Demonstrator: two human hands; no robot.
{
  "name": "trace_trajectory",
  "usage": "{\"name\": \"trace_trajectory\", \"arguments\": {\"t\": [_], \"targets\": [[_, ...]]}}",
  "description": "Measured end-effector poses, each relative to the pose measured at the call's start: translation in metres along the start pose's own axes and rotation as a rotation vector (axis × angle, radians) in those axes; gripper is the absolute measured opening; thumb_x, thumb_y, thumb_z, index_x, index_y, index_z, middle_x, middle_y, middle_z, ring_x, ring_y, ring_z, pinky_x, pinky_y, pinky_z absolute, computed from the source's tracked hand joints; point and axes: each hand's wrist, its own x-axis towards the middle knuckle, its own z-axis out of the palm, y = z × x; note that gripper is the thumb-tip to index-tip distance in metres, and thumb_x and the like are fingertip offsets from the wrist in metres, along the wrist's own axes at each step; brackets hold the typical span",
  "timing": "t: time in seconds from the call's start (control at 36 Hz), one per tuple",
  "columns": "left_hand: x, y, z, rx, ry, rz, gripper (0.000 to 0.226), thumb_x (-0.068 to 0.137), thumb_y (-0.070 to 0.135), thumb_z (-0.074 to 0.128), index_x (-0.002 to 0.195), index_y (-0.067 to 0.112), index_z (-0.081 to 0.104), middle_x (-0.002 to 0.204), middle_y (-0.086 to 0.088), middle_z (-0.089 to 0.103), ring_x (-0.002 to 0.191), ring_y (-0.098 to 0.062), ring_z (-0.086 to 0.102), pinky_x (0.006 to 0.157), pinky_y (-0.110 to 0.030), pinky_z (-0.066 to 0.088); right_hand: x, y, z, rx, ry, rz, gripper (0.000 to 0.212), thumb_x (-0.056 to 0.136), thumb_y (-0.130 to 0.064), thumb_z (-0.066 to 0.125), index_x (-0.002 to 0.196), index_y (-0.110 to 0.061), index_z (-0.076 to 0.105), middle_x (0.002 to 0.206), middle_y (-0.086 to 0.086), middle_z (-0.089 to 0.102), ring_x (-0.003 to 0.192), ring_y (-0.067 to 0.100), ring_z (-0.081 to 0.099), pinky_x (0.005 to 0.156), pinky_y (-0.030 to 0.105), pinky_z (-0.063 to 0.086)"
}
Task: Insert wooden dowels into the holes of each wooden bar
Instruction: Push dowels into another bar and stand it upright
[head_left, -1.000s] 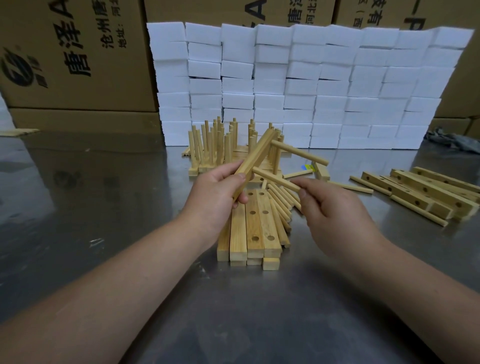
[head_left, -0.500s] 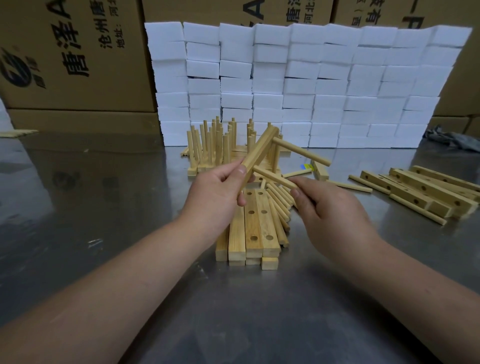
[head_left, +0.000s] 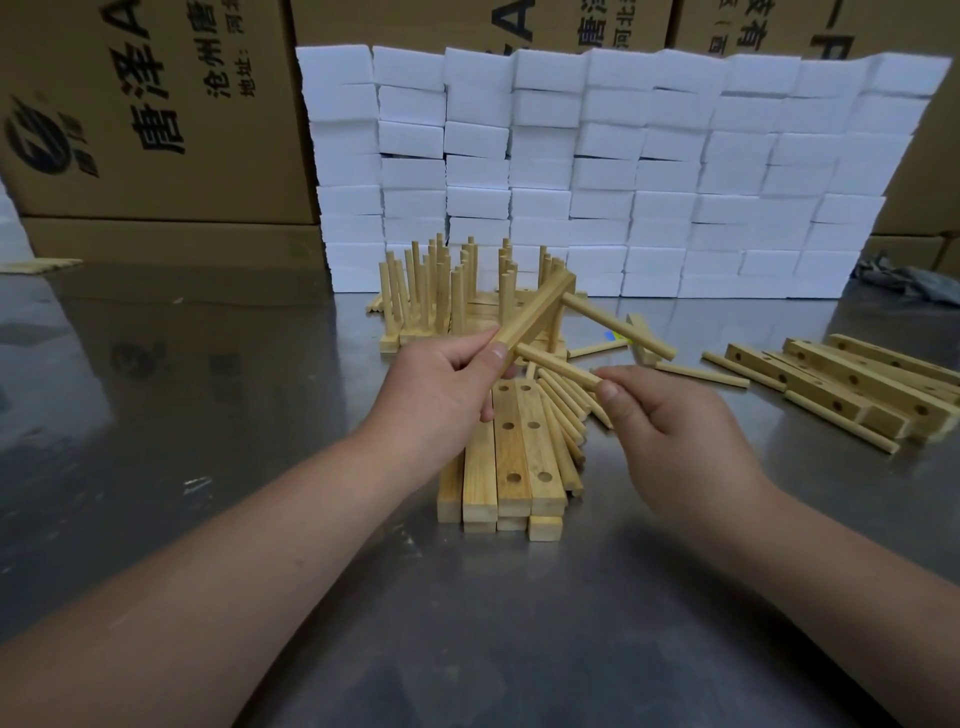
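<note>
Bar (head_left: 536, 313), pale square-edged wood, carries two round dowels (head_left: 618, 326) jutting sideways.

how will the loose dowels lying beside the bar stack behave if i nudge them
The loose dowels look round and smooth, so they would probably roll on the shiny metal table. They lie fanned against the stacked bars, so nudging one likely shifts its neighbours. Straight thin wood: probably stiff and light.

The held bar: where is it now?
Head view, centre: left hand holds the bar tilted above the stacked bars; right hand pinches a dowel at it.
</note>
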Motion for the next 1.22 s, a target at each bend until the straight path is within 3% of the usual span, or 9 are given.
{"name": "trace_trajectory", "arguments": {"t": [0.17, 0.28, 0.36, 0.5, 0.64, 0.81, 0.92, 1.06, 1.22], "targets": [[-0.001, 0.001, 0.000, 0.002, -0.001, 0.025, 0.026, 0.094, 0.022, 0.051, 0.118, 0.024, 0.063, 0.068, 0.024, 0.067, 0.046, 0.004, 0.048, 0.052, -0.005, 0.044, 0.000, 0.001, 0.003, 0.246, -0.017, 0.165, 0.027, 0.094, -0.031, 0.043, 0.075, -0.032, 0.062, 0.042, -0.011, 0.046, 0.043, -0.001, 0.044, 0.041, 0.014, 0.033], [-0.001, 0.001, -0.001, 0.015, -0.018, 0.047, 0.028, 0.095, 0.022, 0.050, 0.120, 0.028, 0.060, 0.064, 0.021, 0.065, 0.049, 0.005, 0.048, 0.054, -0.004, 0.044, 0.002, 0.002, 0.006, 0.311, -0.008, 0.211, 0.027, 0.095, -0.030, 0.043, 0.080, -0.027, 0.064, 0.038, -0.014, 0.043, 0.039, -0.002, 0.041, 0.046, 0.020, 0.031], [0.002, 0.000, -0.001, 0.020, -0.047, 0.055, 0.033, 0.093, 0.023, 0.052, 0.122, 0.039, 0.056, 0.085, 0.009, 0.069, 0.055, 0.006, 0.049, 0.063, -0.012, 0.049, 0.003, 0.000, 0.007, 0.348, 0.016, 0.207, 0.026, 0.096, -0.028, 0.042, 0.083, -0.024, 0.065, 0.042, -0.017, 0.046, 0.043, -0.006, 0.043, 0.043, 0.012, 0.034], [0.003, -0.002, -0.003, -0.016, -0.115, 0.086, 0.040, 0.092, 0.023, 0.053, 0.109, 0.058, 0.048, 0.090, 0.017, 0.065, 0.057, 0.005, 0.048, 0.055, -0.005, 0.045, 0.006, 0.001, 0.006, 0.342, 0.030, 0.173, 0.025, 0.096, -0.027, 0.042, 0.090, -0.023, 0.066, 0.048, -0.019, 0.047, 0.049, -0.007, 0.044, 0.046, 0.007, 0.035], [0.006, -0.008, -0.003, -0.056, -0.107, 0.054, 0.034, 0.094, 0.024, 0.050, 0.117, 0.049, 0.051, 0.063, 0.019, 0.059, 0.059, 0.001, 0.047, 0.056, -0.009, 0.045, 0.007, 0.002, 0.004, 0.352, 0.029, 0.179, 0.024, 0.095, -0.028, 0.044, 0.091, -0.024, 0.068, 0.047, -0.016, 0.044, 0.046, -0.004, 0.041, 0.045, 0.009, 0.035], [0.007, -0.010, -0.003, -0.080, -0.099, 0.022, 0.027, 0.096, 0.026, 0.048, 0.115, 0.044, 0.055, 0.067, 0.016, 0.063, 0.073, 0.001, 0.057, 0.065, -0.015, 0.048, 0.007, 0.001, 0.003, 0.317, 0.040, 0.146, 0.022, 0.093, -0.029, 0.045, 0.087, -0.030, 0.066, 0.050, -0.015, 0.047, 0.047, -0.005, 0.043, 0.045, 0.009, 0.036], [0.005, -0.011, -0.001, -0.098, -0.088, 0.021, 0.029, 0.096, 0.024, 0.048, 0.117, 0.041, 0.057, 0.067, 0.015, 0.063, 0.068, 0.002, 0.054, 0.060, -0.012, 0.047, 0.009, 0.001, 0.003, 0.387, 0.022, 0.226, 0.031, 0.092, -0.034, 0.043, 0.089, -0.013, 0.067, 0.049, -0.009, 0.038, 0.046, 0.002, 0.036, 0.051, 0.025, 0.034], [0.005, -0.012, 0.001, -0.127, -0.071, 0.016, 0.027, 0.096, 0.024, 0.048, 0.114, 0.042, 0.058, 0.065, 0.016, 0.063, 0.067, 0.004, 0.055, 0.059, -0.010, 0.047, 0.010, 0.000, 0.002, 0.509, 0.024, 0.284, 0.016, 0.092, -0.025, 0.050, 0.087, -0.024, 0.066, 0.045, -0.012, 0.044, 0.043, 0.004, 0.040, 0.053, 0.030, 0.038], [0.005, -0.011, 0.002, -0.119, -0.046, 0.015, 0.026, 0.096, 0.027, 0.047, 0.111, 0.046, 0.056, 0.066, 0.016, 0.063, 0.064, 0.003, 0.052, 0.057, -0.011, 0.047, 0.008, -0.007, 0.001, 0.739, -0.016, 0.283, 0.007, 0.089, -0.013, 0.055, 0.088, -0.014, 0.062, 0.047, -0.007, 0.050, 0.044, 0.010, 0.051, 0.052, 0.026, 0.049]]}}
